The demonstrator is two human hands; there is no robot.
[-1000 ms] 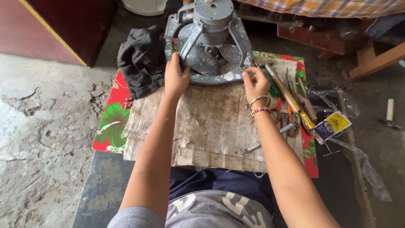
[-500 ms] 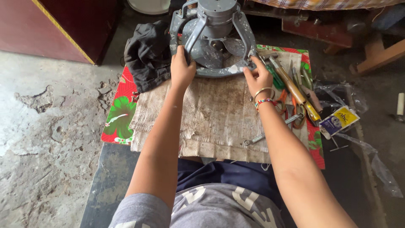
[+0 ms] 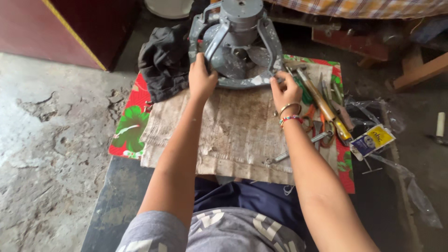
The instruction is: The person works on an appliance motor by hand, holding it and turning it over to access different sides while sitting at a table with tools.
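So the grey fan motor assembly (image 3: 238, 44) sits at the far edge of the worktop (image 3: 121, 196), on a stained sheet of cardboard (image 3: 233, 126) laid over a red floral cloth (image 3: 128, 126). It looks like cast metal with a round base ring, curved support arms and a motor can on top, so I'd guess it's pretty heavy, totally rigid, and probably a bit greasy or dusty. The left hand (image 3: 201, 79) has its grip wrapped around one of the support arms near the ring, and the right hand (image 3: 285, 91) pinches the rim of the base ring on the other side, fingers closed on the edge. Honestly the arms and ring seem like the sane places to hold it, not the blades inside. A black rag (image 3: 163, 60) lies just left of it, and hand tools (image 3: 322, 107) lie off to the right.
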